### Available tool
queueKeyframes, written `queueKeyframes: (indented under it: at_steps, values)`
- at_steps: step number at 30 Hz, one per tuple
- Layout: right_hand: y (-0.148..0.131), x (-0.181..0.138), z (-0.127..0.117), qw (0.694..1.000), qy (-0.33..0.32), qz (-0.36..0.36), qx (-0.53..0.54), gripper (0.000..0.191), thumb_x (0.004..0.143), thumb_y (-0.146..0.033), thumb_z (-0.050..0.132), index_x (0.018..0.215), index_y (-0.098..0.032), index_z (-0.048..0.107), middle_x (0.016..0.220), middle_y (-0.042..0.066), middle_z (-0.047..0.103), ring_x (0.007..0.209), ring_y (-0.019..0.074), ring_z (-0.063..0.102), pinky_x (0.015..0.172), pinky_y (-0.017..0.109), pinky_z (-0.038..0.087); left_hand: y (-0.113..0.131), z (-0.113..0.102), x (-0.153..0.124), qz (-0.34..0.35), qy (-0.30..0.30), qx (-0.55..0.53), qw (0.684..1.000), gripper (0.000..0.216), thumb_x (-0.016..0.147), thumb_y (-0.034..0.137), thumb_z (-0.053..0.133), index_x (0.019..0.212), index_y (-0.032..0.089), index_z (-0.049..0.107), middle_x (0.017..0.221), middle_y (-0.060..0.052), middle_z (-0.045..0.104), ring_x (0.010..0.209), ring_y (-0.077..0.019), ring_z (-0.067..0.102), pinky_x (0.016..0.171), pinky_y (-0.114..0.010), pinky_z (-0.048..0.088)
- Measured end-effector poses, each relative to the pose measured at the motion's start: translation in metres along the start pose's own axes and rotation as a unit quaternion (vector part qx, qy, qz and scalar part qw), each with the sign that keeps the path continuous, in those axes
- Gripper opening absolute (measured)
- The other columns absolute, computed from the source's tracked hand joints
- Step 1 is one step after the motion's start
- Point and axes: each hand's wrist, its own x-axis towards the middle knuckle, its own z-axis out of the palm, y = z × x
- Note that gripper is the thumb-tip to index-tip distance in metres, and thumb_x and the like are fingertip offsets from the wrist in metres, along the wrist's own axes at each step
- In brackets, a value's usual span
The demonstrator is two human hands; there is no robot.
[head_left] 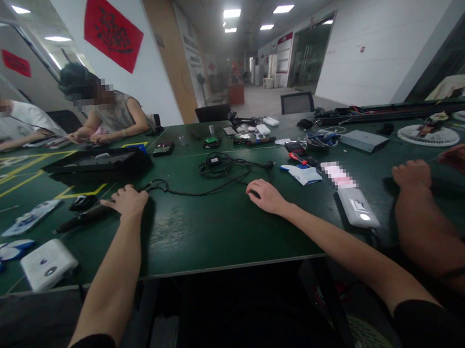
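My left hand [129,202] rests on the green table with its fingers spread. Its fingertips reach the rear end of a dark pen-shaped power tool, which looks like an electric screwdriver [85,218]. The tool lies on its side, and a black cable [186,194] runs from near my hand to a loose coil. My right hand [267,197] lies on the tabletop, fingers loosely bent and thumb apart, holding nothing visible. Beyond it sits the coiled cord with a small black box [215,161]. A blue-and-white packet [303,174] and a red-handled screwdriver [297,158] are to its right.
A white box-shaped device [48,263] is at the front left, a white power bank-like device [357,207] at the right. A black tray [97,162] stands at the back left. Electronic parts and a fan grille [428,134] lie farther back. Another person's arm [421,213] is close on the right.
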Motion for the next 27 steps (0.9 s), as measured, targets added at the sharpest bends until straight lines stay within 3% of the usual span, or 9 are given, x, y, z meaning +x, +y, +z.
queueKeyframes:
  at_steps: [7,13,17,22,25,27]
  values:
    - [0.000,0.000,0.001,1.000,0.003,-0.006,0.003,0.014,0.101,-0.021,0.056,0.108,-0.020,0.068,0.119,0.009,0.065,0.111,0.0252,0.059,0.096,0.043,0.050,-0.004,0.007,0.003,0.125,0.000,0.084,0.989,0.053,0.092,0.033,0.053,0.137,0.006,0.054,0.133,-0.026,0.056,0.119,-0.0415,0.050,0.101,-0.056,0.031]
    - [-0.002,0.001,0.000,1.000,0.022,-0.018,0.002,0.015,0.101,-0.019,0.054,0.110,-0.020,0.067,0.120,0.009,0.065,0.113,0.0248,0.058,0.096,0.041,0.048,0.033,-0.002,-0.012,0.286,-0.023,0.038,0.957,0.069,0.088,0.043,0.059,0.151,0.019,0.047,0.133,-0.019,0.063,0.120,-0.0410,0.055,0.100,-0.050,0.035]
    - [-0.006,0.001,0.000,0.999,0.027,-0.031,-0.015,0.017,0.101,-0.019,0.054,0.111,-0.020,0.067,0.116,0.009,0.066,0.109,0.0241,0.058,0.095,0.040,0.045,0.077,-0.010,-0.041,0.419,-0.025,-0.004,0.908,0.064,0.091,0.045,0.056,0.152,0.024,0.047,0.129,-0.013,0.068,0.119,-0.0358,0.058,0.100,-0.047,0.037]
    - [-0.010,0.000,-0.001,0.997,0.031,-0.018,-0.065,0.015,0.101,-0.021,0.056,0.107,-0.019,0.069,0.107,0.008,0.068,0.103,0.0235,0.058,0.090,0.037,0.041,0.136,-0.019,-0.103,0.577,-0.033,-0.095,0.811,0.053,0.101,0.045,0.049,0.150,0.026,0.049,0.137,-0.008,0.066,0.119,-0.0288,0.060,0.100,-0.044,0.041]
    - [-0.011,0.000,-0.002,0.995,0.030,-0.005,-0.092,0.014,0.100,-0.023,0.057,0.101,-0.018,0.070,0.101,0.008,0.069,0.098,0.0231,0.058,0.089,0.036,0.039,0.161,-0.023,-0.139,0.629,-0.043,-0.128,0.766,0.050,0.104,0.043,0.046,0.151,0.028,0.048,0.142,-0.008,0.062,0.126,-0.0267,0.058,0.105,-0.045,0.040]
    - [-0.012,0.000,-0.004,0.995,0.020,0.002,-0.102,0.015,0.100,-0.025,0.058,0.095,-0.017,0.071,0.094,0.008,0.069,0.092,0.0220,0.057,0.085,0.035,0.038,0.169,-0.026,-0.153,0.637,-0.045,-0.140,0.757,0.051,0.104,0.044,0.046,0.153,0.027,0.046,0.145,-0.008,0.061,0.129,-0.0269,0.056,0.107,-0.046,0.040]
